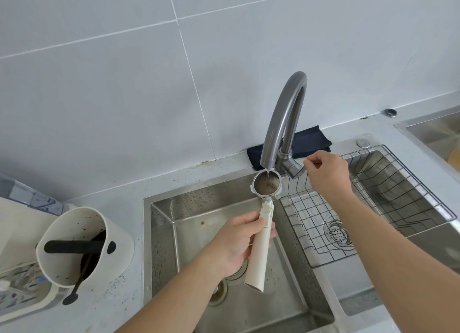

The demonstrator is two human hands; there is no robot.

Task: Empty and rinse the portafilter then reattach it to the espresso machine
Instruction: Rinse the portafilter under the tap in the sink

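Your left hand (236,243) is wrapped round the cream handle (260,248), fingers curled on it about midway, butt end hanging free below your palm over the sink (189,208). Just beyond that grip, the portafilter (266,184) sits basket-up, right under the spout of the tap (283,118), and a thin stream is dropping into it. The water inside looks murky, so I'd say grounds are lifting off. Keep the basket level and centred on that stream, then tip it away from your wrist to dump the dirty water into the sink. A swirl should help clear the rim.

Past the basket and to its right, your right hand (326,173) is at the tap lever (295,169), fingertips pinched near it; whether they actually touch it I can't tell. Ease the flow up if the stream stays this thin. Left of your grip, the knock box (82,243) shows dark grounds inside.
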